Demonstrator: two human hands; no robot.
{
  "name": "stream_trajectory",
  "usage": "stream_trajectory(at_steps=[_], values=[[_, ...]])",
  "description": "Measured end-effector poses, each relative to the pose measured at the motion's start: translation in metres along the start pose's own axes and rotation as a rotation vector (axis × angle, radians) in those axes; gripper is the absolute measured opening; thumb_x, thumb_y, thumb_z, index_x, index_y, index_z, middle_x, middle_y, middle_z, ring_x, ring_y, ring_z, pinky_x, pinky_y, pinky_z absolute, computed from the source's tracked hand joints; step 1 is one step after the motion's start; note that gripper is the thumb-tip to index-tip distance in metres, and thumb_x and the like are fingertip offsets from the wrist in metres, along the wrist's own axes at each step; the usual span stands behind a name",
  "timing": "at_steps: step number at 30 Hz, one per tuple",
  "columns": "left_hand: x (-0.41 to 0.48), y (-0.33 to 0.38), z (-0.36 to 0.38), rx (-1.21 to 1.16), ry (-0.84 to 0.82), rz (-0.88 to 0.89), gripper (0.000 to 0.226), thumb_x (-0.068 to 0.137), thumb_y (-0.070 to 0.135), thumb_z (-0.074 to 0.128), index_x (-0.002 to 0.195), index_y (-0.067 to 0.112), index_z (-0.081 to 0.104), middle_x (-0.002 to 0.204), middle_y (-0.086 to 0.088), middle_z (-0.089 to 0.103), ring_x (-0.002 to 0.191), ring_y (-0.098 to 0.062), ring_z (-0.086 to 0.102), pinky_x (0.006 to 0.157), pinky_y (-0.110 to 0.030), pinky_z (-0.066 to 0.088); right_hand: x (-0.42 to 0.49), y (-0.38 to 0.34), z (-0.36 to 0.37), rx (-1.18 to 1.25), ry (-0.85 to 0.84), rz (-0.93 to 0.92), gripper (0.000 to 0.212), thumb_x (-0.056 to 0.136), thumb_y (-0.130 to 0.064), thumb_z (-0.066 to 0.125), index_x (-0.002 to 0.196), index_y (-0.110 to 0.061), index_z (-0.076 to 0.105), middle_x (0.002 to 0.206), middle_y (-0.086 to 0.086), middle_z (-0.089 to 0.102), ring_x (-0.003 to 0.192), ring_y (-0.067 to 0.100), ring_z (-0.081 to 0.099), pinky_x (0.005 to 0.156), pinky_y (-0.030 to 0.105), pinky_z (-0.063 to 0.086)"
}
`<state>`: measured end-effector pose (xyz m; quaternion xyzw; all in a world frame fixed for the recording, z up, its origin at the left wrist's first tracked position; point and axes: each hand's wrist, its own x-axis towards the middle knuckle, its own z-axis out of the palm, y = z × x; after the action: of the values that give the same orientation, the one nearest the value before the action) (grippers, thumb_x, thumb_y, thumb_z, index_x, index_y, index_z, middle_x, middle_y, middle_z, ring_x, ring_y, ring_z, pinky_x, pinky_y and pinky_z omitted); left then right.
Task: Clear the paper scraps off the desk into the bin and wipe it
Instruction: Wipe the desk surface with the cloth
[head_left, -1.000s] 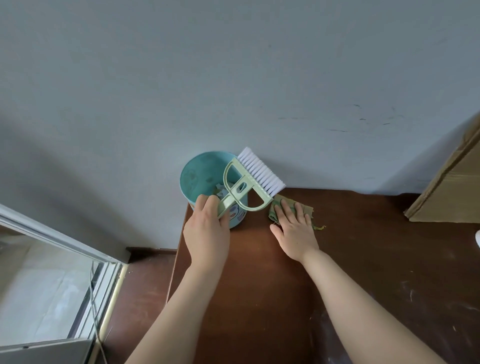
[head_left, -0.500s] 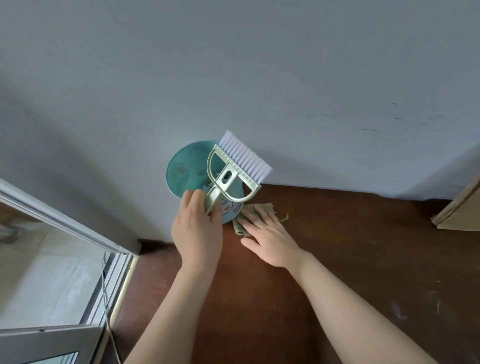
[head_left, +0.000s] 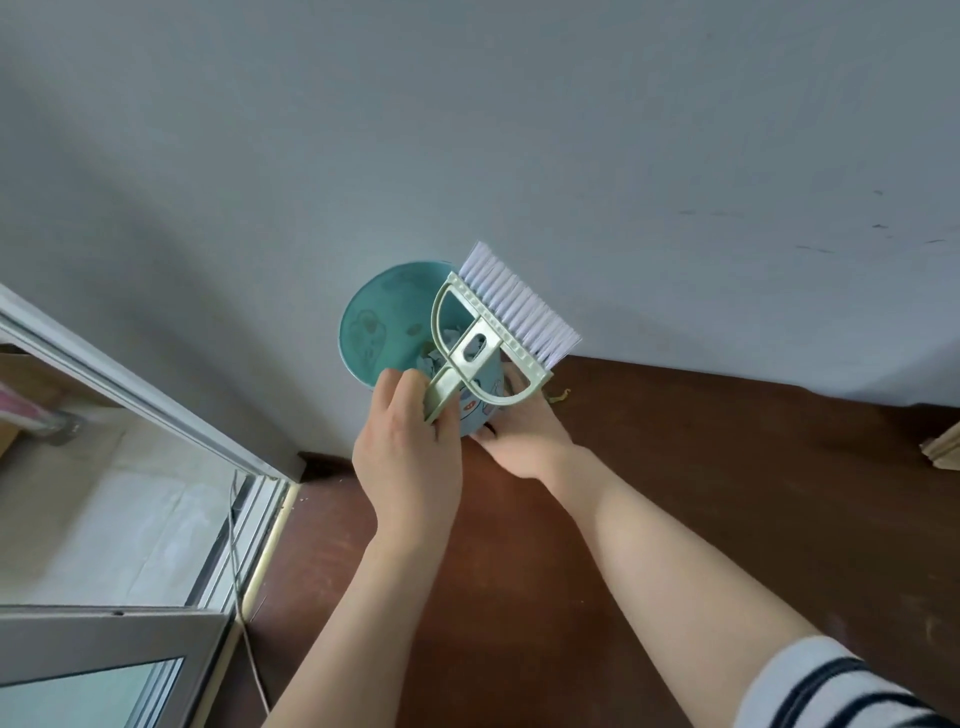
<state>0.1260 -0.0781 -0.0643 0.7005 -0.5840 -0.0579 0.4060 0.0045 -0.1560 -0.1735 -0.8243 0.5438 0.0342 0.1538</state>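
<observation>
— While the pale green plastic hand brush (head_left: 501, 328) with white bristles hangs tilted over the round teal plastic bin (head_left: 374, 332), what holds it?
— The left hand (head_left: 410, 447); its grip is clamped round the brush handle; the bristles point up toward the pale grey wall (head_left: 519, 130).
— And the paper?
— White paper scraps (head_left: 451, 339) lie inside the bin; the bin is at the far left corner of the dark brown wooden counter (head_left: 675, 467), against the wall.
— The right hand (head_left: 524, 434)?
— Low on the counter just beside the bin, behind the brush frame; its fingers are mostly hidden, so I cannot tell its grip; a yellowish thread (head_left: 558, 396) shows beside it.
</observation>
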Motion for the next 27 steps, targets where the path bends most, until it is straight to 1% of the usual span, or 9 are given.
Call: stream_trajectory(at_steps=[2, 4, 7, 10, 13, 18, 20, 24, 27], values=[[-0.002, 0.003, 0.002, -0.003, -0.009, 0.014, 0.038, 0.079, 0.011, 0.067, 0.068, 0.013, 0.031, 0.071, 0.004, 0.036, 0.053, -0.021, 0.031, 0.045, -0.018, 0.018, -0.015, -0.012, 0.005, -0.026, -0.027, -0.07, 0.056, 0.097, -0.048, 0.02, 0.149, -0.027, 0.02, 0.158, 0.002, 0.014, 0.145, 0.026, 0.001, 0.118, 0.044, 0.001], [-0.004, 0.008, 0.006, -0.01, -0.029, 0.021, 0.039, 0.079, 0.012, 0.068, 0.068, 0.014, 0.031, 0.071, 0.003, 0.037, 0.052, -0.021, 0.032, 0.045, -0.018, 0.018, -0.035, -0.021, 0.012, -0.02, -0.026, -0.137, 0.057, 0.096, -0.047, 0.022, 0.149, -0.024, 0.02, 0.157, 0.003, 0.017, 0.144, 0.029, 0.005, 0.118, 0.046, -0.003], [-0.009, 0.019, 0.015, -0.018, -0.072, 0.053, 0.039, 0.079, 0.011, 0.069, 0.069, 0.015, 0.031, 0.071, 0.004, 0.038, 0.051, -0.02, 0.031, 0.044, -0.018, 0.017, -0.068, -0.023, 0.024, 0.004, -0.034, -0.204, 0.061, 0.096, -0.049, 0.024, 0.15, -0.022, 0.016, 0.159, 0.001, 0.01, 0.145, 0.028, -0.002, 0.117, 0.044, -0.006], [-0.013, 0.028, 0.026, -0.015, -0.11, 0.077, 0.037, 0.081, 0.012, 0.068, 0.068, 0.015, 0.033, 0.072, 0.003, 0.039, 0.051, -0.02, 0.032, 0.044, -0.018, 0.018, -0.098, -0.01, 0.032, 0.036, -0.013, -0.246, 0.055, 0.097, -0.051, 0.025, 0.147, -0.027, 0.027, 0.158, -0.005, 0.011, 0.146, 0.021, -0.009, 0.117, 0.042, -0.004], [-0.015, 0.032, 0.036, -0.008, -0.147, 0.089, 0.035, 0.082, 0.013, 0.067, 0.068, 0.014, 0.034, 0.072, 0.003, 0.04, 0.053, -0.021, 0.034, 0.045, -0.019, 0.017, -0.123, 0.019, 0.032, 0.078, 0.028, -0.161, 0.053, 0.097, -0.051, 0.026, 0.147, -0.033, 0.025, 0.158, -0.011, 0.01, 0.145, 0.017, -0.01, 0.115, 0.039, -0.006], [-0.017, 0.037, 0.047, 0.034, -0.207, 0.079, 0.034, 0.084, 0.017, 0.065, 0.069, 0.014, 0.034, 0.076, 0.003, 0.041, 0.057, -0.024, 0.038, 0.046, -0.023, 0.016, -0.129, 0.082, 0.018, 0.026, 0.052, 0.231, 0.055, 0.099, -0.05, 0.021, 0.15, -0.032, 0.011, 0.159, -0.009, 0.002, 0.146, 0.02, -0.009, 0.116, 0.039, -0.004], [-0.017, 0.038, 0.049, 0.045, -0.219, 0.075, 0.033, 0.083, 0.016, 0.065, 0.07, 0.014, 0.035, 0.076, 0.002, 0.041, 0.056, -0.024, 0.038, 0.046, -0.024, 0.017, -0.121, 0.082, 0.015, 0.05, 0.063, 0.311, 0.057, 0.098, -0.051, 0.021, 0.15, -0.029, 0.011, 0.159, -0.007, 0.001, 0.146, 0.024, -0.008, 0.116, 0.042, -0.002], [-0.02, 0.045, 0.057, 0.051, -0.231, 0.103, 0.032, 0.082, 0.012, 0.065, 0.07, 0.015, 0.036, 0.075, 0.0, 0.043, 0.055, -0.025, 0.039, 0.048, -0.026, 0.022, -0.134, 0.053, 0.026, 0.04, 0.099, 0.203, 0.064, 0.094, -0.057, 0.015, 0.149, -0.025, 0.017, 0.159, -0.005, 0.009, 0.146, 0.025, -0.004, 0.116, 0.044, -0.003], [-0.021, 0.05, 0.064, 0.072, -0.252, 0.128, 0.027, 0.083, 0.013, 0.065, 0.071, 0.013, 0.041, 0.078, -0.003, 0.049, 0.056, -0.024, 0.041, 0.049, -0.026, 0.025, -0.16, 0.048, 0.034, 0.064, 0.097, 0.104, 0.068, 0.089, -0.059, 0.01, 0.148, -0.028, 0.023, 0.158, -0.009, 0.01, 0.146, 0.02, -0.005, 0.115, 0.038, -0.006]])
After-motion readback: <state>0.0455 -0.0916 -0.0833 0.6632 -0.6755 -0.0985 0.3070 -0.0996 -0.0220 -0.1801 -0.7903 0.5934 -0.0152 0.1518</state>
